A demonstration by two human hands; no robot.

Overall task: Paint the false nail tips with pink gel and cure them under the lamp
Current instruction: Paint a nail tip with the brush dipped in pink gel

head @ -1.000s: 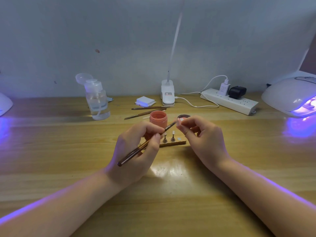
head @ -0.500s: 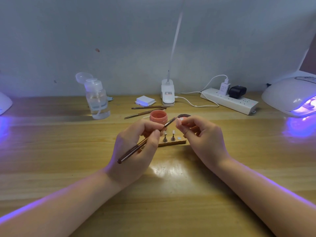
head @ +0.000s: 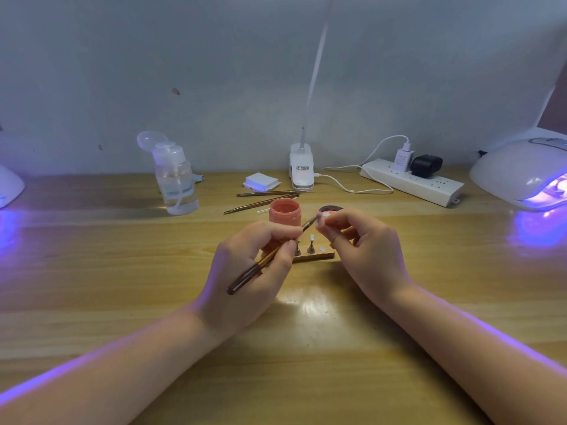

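Bare forearms, bare hands (head: 254,271), no sleeves

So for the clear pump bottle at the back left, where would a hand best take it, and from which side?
Probably round the clear body of the pump bottle, below the white pump head, coming from the front or its right side. It stands upright on the table; its flip cap is open and leans back to the left, so a hold from above or the left would foul the cap.
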